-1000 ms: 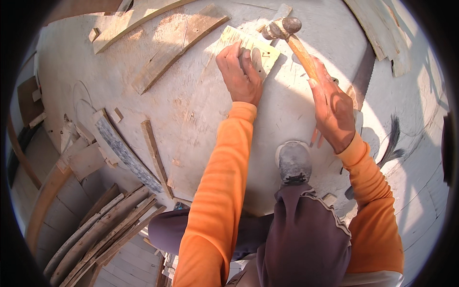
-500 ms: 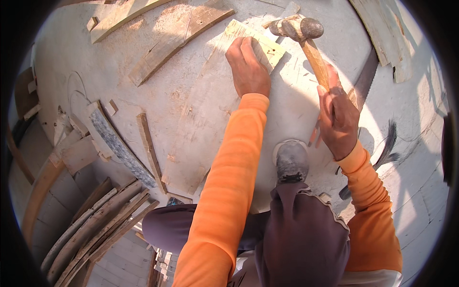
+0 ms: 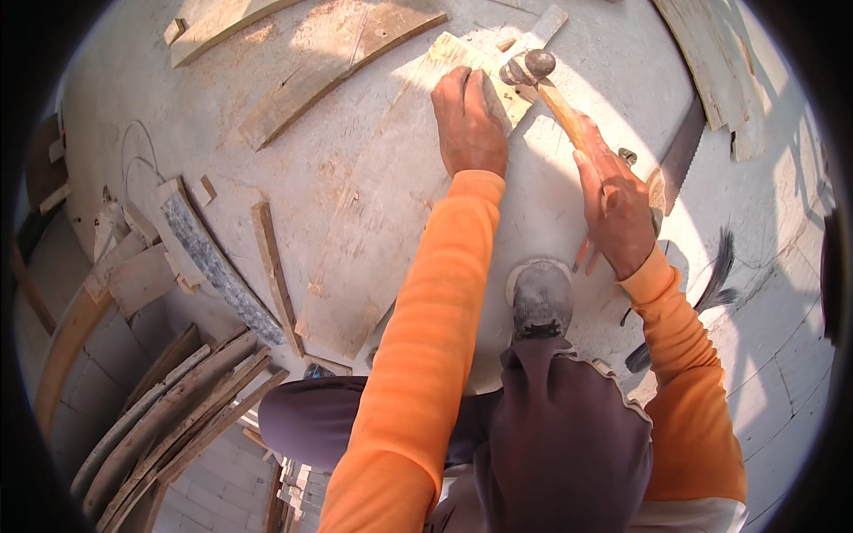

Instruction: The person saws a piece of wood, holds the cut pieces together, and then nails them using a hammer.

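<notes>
Orange sleeves led out from the shoe to both hands. Right hand was wrapped around the hammer handle; left hand lay flat, pressing the long plank down. Hammer head hovered by the plank's far end; nailing looked unfinished.
</notes>
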Available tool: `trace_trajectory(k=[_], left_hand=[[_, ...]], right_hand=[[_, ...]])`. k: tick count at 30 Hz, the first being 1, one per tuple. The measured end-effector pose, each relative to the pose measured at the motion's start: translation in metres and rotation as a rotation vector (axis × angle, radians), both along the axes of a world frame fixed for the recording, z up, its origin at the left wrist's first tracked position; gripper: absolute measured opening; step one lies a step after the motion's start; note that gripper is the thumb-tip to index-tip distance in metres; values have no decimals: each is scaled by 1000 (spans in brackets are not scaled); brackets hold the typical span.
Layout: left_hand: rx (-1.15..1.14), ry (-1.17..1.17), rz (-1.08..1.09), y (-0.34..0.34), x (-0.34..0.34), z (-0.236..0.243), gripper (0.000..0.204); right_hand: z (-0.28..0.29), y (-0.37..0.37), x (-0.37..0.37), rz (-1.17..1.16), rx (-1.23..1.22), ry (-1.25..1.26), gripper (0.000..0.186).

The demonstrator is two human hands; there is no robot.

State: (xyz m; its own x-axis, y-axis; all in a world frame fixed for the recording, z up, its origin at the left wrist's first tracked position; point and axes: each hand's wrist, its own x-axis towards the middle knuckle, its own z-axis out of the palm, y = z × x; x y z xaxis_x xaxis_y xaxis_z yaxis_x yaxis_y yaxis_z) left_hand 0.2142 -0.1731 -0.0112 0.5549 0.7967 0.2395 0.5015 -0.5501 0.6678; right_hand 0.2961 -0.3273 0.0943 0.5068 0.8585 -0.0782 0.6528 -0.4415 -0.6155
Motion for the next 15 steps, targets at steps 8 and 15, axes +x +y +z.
trace_trajectory(k=[8, 15], left_hand=[[-17, -8, 23, -1, -3, -1, 38], [11, -25, 24, 2, -6, -3, 37]], right_hand=[[-8, -7, -5, 11, -73, -19, 51], [10, -1, -13, -33, 93, -75, 46]])
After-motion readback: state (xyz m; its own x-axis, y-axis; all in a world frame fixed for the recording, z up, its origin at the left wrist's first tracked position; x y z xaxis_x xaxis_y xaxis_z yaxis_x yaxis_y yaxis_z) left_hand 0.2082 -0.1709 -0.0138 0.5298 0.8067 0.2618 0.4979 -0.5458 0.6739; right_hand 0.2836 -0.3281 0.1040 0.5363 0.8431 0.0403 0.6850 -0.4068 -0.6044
